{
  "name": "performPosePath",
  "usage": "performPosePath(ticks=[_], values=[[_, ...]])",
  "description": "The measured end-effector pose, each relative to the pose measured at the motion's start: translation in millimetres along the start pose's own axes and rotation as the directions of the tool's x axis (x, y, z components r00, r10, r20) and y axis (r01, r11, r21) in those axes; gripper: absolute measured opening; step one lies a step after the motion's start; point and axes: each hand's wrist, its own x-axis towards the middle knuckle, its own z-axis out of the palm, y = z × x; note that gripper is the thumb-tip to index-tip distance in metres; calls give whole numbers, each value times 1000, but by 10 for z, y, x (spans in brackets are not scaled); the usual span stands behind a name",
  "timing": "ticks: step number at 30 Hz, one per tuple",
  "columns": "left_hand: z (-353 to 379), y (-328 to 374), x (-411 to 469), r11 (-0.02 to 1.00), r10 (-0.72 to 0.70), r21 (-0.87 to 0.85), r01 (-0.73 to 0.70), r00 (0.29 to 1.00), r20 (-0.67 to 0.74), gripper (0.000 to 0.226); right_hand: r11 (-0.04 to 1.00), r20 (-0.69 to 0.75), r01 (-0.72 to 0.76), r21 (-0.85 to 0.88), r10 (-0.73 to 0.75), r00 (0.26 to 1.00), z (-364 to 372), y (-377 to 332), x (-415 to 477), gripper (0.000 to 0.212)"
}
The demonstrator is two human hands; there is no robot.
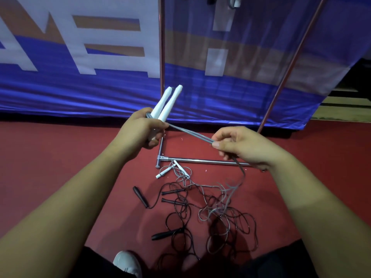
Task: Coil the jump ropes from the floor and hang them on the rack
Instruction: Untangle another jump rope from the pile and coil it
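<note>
Two white handles (168, 103) stand together in the left hand (141, 128), whose fingers wrap round their lower ends, with a turn of grey cord (190, 135) round them by the thumb. The right hand (243, 146) pinches the doubled cord between thumb and forefinger, taut between the hands. Below it the rest hangs, blurred, to the floor (60, 157), where it runs into a tangle with the black ropes (180, 209), near a second white-handled rope (172, 169). The step in hand looks like coiling this grey rope. Next the right hand should probably carry the cord round the handles in further turns, feeding slack up without dragging the black ropes along. Only then can the bundle go to the rack (200, 160), whose base bar lies just beyond the pile.
</note>
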Motion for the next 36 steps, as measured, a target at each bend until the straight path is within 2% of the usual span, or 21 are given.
performPosePath(ticks=[2, 5, 8, 12, 14, 18, 20, 22, 25, 28, 30, 32, 34, 35, 36], values=[[-6, -38, 14, 997, 31, 71, -29, 999, -20, 23, 999, -9, 0, -35, -1, 1000, 17, -5, -9, 6], [-69, -115, 36, 946, 104, 310, -94, 994, -15, 32, 1000, -23, -11, 27, 12, 1000, 16, -10, -13, 7], [-147, -156, 67, 797, 201, 582, -160, 980, -5, 32, 995, -10, 28, 98, -27, 1000, 32, -87, -52, 8], [-140, -221, 96, 574, 302, 791, -212, 953, 36, 24, 995, 24, 104, 6, -104, 994, 189, -230, -115, 11], [-74, -279, 93, 444, 279, 870, -214, 956, 92, 25, 993, 18, 117, 1, -117, 993, 262, -266, -116, 11], [127, -413, 47, 208, 102, 947, -243, 969, 227, 33, 991, -110, 123, -47, -127, 986, 271, -303, -110, 10], [242, -441, 17, 155, 50, 940, -303, 953, 299, 47, 987, -175, 132, -91, -146, 974, 207, -310, -122, 8], [347, -441, -20, 144, 47, 914, -379, 925, 377, 46, 983, -224, 147, -112, -170, 960, 129, -309, -131, 8], [428, -404, -91, 128, 46, 855, -502, 864, 501, 31, 977, -288, 165, -136, -199, 937, 33, -266, -103, 14], [411, -374, -151, 151, 51, 748, -646, 761, 647, 26, 980, -332, 144, -135, -182, 926, -14, -178, -50, 19], [399, -330, -196, 221, 129, 655, -722, 688, 714, 23, 987, -345, 136, -88, -158, 925, -25, -119, -6, 21], [394, -268, -221, 317, 217, 582, -749, 655, 724, 20, 991, -341, 132, -23, -132, 931, -56, -49, 49, 19], [395, -222, -222, 442, 294, 517, -733, 663, 688, 26, 992, -291, 124, -14, -123, 949, -83, 7, 89, 12], [390, -214, -218, 531, 316, 479, -699, 687, 654, 30, 992, -254, 114, -59, -125, 959, -94, 29, 99, 6], [386, -204, -225, 650, 313, 418, -635, 724, 615, 34, 989, -216, 105, -108, -126, 968, -98, 49, 107, 8]])
